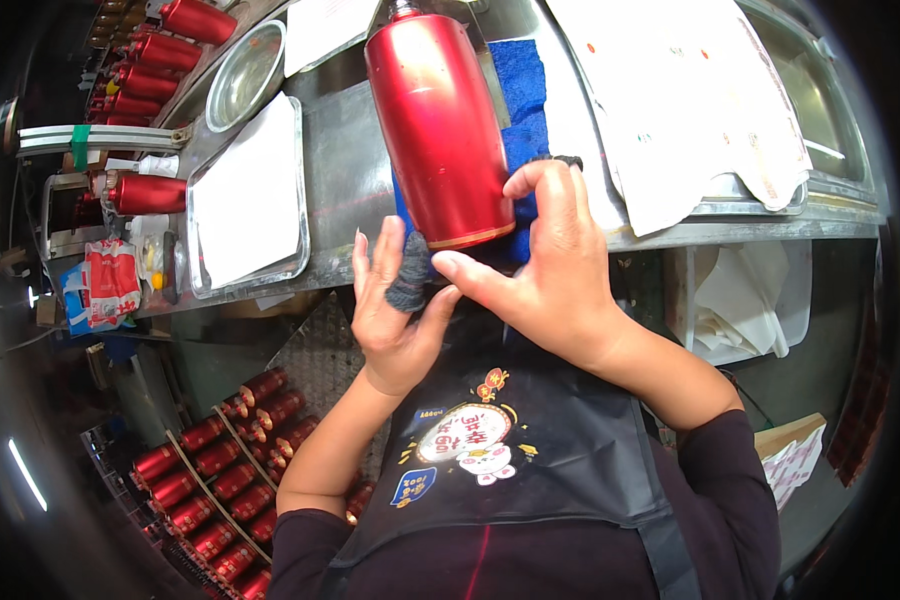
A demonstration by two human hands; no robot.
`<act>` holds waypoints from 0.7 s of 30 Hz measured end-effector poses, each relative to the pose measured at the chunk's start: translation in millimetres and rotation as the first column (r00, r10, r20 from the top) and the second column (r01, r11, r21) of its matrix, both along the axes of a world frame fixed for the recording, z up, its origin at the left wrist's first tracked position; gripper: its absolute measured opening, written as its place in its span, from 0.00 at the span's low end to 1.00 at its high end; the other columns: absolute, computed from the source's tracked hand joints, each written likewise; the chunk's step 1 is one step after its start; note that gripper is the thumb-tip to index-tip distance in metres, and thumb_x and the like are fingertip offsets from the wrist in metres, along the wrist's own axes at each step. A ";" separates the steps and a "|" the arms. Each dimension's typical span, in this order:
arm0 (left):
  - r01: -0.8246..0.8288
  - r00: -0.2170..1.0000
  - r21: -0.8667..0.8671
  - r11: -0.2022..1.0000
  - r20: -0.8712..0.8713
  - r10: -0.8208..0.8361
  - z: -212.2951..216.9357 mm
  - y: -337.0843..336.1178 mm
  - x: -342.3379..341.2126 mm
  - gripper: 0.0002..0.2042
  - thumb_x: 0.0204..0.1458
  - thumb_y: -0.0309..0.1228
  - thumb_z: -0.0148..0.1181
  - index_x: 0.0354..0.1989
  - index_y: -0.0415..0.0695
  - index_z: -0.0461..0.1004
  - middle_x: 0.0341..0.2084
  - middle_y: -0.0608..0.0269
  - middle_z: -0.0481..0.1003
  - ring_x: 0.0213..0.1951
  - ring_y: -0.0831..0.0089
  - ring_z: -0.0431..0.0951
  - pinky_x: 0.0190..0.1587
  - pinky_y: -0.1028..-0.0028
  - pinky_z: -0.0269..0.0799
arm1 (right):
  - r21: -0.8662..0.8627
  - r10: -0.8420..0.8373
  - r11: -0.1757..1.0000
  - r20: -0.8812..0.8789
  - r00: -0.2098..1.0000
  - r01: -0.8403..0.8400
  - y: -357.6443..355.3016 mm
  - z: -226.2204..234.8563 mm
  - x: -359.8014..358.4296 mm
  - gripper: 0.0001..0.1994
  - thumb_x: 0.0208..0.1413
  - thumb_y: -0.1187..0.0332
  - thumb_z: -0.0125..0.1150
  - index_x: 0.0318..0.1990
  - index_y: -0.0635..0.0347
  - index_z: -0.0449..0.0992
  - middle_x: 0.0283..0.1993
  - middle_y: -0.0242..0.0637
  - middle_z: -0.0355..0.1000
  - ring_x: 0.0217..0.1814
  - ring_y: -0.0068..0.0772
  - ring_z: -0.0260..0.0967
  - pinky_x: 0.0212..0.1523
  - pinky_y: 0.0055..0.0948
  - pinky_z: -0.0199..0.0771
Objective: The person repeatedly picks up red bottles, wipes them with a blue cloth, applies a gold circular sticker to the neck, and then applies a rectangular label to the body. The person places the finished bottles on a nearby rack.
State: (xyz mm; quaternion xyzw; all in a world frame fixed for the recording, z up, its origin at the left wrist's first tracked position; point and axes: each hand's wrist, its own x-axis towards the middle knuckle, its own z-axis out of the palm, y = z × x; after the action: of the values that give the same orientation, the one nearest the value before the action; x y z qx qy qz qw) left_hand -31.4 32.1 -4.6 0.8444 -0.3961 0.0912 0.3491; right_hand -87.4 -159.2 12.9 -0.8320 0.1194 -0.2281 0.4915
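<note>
A large glossy red bottle (438, 120) lies on a blue cloth (522, 85), its neck away from me and its gold-edged base toward me. My left hand (395, 315) is beside the base with its fingers stretched out. A dark grey wrap covers its index finger. My right hand (565, 265) is at the base's right side, thumb stretched across and fingers bent. Its index fingertip seems to touch the bottle, and a dark wrap shows on another finger. The two thumb tips nearly meet just below the base; I cannot make out anything between them.
On the metal worktable (345, 140) are a paper-lined tray (245, 195), a metal bowl (247, 75) and white sheets (680, 100). Several red bottles (150, 195) line the far left. More fill a rack (215, 460) at lower left. A white bin (755, 300) holds paper below right.
</note>
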 end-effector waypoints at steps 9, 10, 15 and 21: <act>0.035 0.993 0.046 0.998 0.107 -0.040 -2.4 -5.6 1.5 0.22 0.44 0.24 0.73 0.50 0.35 0.79 0.61 0.39 0.70 0.62 0.44 0.72 0.67 0.35 0.45 | 0.039 -0.015 0.999 0.025 1.000 0.014 -0.5 -3.5 5.3 0.26 0.48 0.60 0.72 0.48 0.61 0.65 0.42 0.45 0.64 0.38 0.49 0.71 0.34 0.41 0.74; 0.035 0.990 0.058 0.998 0.134 -0.043 -0.5 -6.8 2.3 0.22 0.44 0.25 0.73 0.49 0.36 0.79 0.62 0.39 0.69 0.62 0.44 0.72 0.67 0.35 0.45 | 0.066 -0.003 0.998 0.006 1.000 0.003 -1.5 -3.2 4.6 0.26 0.48 0.60 0.72 0.48 0.61 0.65 0.42 0.45 0.64 0.38 0.49 0.71 0.34 0.41 0.74; 0.032 0.973 0.129 0.991 0.223 -0.061 8.4 -11.6 4.2 0.21 0.43 0.26 0.73 0.49 0.39 0.80 0.63 0.38 0.67 0.62 0.42 0.72 0.67 0.36 0.45 | 0.149 0.021 0.989 0.032 0.999 -0.026 -3.0 -5.7 2.1 0.21 0.50 0.65 0.70 0.47 0.61 0.67 0.41 0.45 0.65 0.38 0.46 0.71 0.35 0.38 0.74; 0.032 0.966 0.192 0.981 0.246 -0.079 20.9 -12.2 6.5 0.21 0.42 0.25 0.72 0.49 0.41 0.81 0.64 0.37 0.67 0.62 0.42 0.71 0.67 0.36 0.44 | 0.403 0.092 0.909 0.046 0.995 -0.103 -9.0 -9.0 1.4 0.17 0.54 0.73 0.66 0.48 0.65 0.68 0.46 0.34 0.64 0.24 0.12 0.54 0.24 0.16 0.57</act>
State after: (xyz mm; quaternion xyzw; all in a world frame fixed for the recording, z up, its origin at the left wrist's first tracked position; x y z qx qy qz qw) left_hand -24.8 19.9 16.3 0.8434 -0.4675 0.1506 0.2178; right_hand -86.0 -168.2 3.8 -0.7140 0.1160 -0.1844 0.6654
